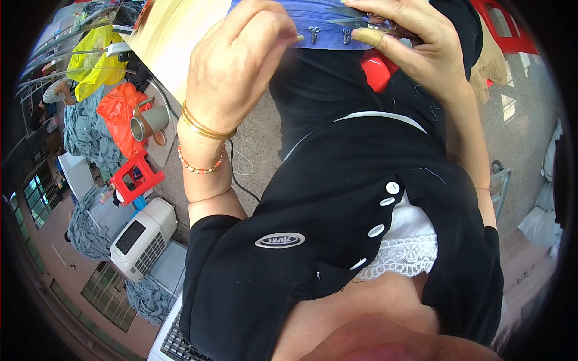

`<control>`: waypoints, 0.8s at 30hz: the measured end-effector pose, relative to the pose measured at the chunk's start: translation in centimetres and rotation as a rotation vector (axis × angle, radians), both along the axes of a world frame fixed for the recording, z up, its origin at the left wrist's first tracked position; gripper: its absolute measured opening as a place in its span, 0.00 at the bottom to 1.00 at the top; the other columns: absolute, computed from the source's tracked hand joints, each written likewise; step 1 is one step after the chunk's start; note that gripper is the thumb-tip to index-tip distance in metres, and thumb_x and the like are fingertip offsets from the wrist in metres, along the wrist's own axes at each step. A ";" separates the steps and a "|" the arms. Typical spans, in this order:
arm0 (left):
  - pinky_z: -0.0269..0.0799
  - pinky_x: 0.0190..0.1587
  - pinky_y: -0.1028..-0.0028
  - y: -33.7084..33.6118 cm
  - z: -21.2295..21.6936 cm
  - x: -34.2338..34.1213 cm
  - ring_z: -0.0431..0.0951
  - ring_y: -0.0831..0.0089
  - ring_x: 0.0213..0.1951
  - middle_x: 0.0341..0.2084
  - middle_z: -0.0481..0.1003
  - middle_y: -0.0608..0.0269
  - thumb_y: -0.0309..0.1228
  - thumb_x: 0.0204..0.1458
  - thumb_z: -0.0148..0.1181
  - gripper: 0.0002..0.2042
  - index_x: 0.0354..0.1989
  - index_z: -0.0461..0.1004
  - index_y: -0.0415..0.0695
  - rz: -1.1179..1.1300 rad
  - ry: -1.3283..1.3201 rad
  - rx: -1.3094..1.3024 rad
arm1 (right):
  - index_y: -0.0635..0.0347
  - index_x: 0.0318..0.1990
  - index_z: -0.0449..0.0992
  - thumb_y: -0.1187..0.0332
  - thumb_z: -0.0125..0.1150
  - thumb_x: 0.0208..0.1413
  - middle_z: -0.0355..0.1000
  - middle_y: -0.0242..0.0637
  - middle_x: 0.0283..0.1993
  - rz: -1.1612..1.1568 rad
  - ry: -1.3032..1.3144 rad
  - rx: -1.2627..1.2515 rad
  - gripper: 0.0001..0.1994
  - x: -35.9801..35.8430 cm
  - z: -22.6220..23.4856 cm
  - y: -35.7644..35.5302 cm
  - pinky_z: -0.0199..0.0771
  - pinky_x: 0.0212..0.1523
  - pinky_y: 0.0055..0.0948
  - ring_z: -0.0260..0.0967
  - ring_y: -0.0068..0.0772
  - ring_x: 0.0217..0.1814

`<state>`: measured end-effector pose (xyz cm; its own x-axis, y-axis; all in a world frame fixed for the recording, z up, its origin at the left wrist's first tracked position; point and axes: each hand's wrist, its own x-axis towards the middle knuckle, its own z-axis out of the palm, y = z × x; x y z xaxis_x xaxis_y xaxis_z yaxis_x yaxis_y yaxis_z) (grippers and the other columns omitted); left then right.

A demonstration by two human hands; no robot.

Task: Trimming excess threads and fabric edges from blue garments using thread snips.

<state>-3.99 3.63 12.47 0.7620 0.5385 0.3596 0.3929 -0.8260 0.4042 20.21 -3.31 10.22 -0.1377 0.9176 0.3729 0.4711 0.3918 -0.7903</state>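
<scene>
Your left hand (238,66) and right hand (415,45) both pinch the blue fabric strip with small metal hooks (325,27), held up near your chest. Loosen either pinch and I judge the strip could slip and fall.

matt blue cloth (325,24), small metal hooks (313,33)
</scene>
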 end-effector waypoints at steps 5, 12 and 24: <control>0.75 0.33 0.72 0.2 -1.1 -0.6 0.79 0.66 0.31 0.31 0.77 0.61 0.19 0.46 0.68 0.09 0.35 0.78 0.43 -0.045 -0.069 0.051 | 0.63 0.48 0.82 0.74 0.74 0.47 0.72 0.38 0.31 0.008 -0.067 0.066 0.18 -0.3 -0.4 0.1 0.68 0.29 0.25 0.69 0.29 0.29; 0.76 0.36 0.71 -1.0 -1.3 -0.3 0.81 0.62 0.34 0.31 0.78 0.60 0.16 0.44 0.66 0.10 0.35 0.77 0.41 -0.009 -0.137 -0.022 | 0.60 0.46 0.83 0.71 0.74 0.46 0.71 0.36 0.31 0.004 -0.257 0.206 0.17 -0.7 -0.4 0.4 0.71 0.28 0.27 0.71 0.32 0.28; 0.72 0.34 0.81 -0.4 -1.8 -0.1 0.77 0.77 0.31 0.35 0.79 0.56 0.16 0.53 0.65 0.09 0.41 0.75 0.35 0.021 -0.360 -0.022 | 0.61 0.44 0.84 0.74 0.74 0.47 0.72 0.35 0.30 -0.007 -0.085 0.242 0.14 -0.7 -1.5 1.0 0.70 0.27 0.25 0.71 0.30 0.28</control>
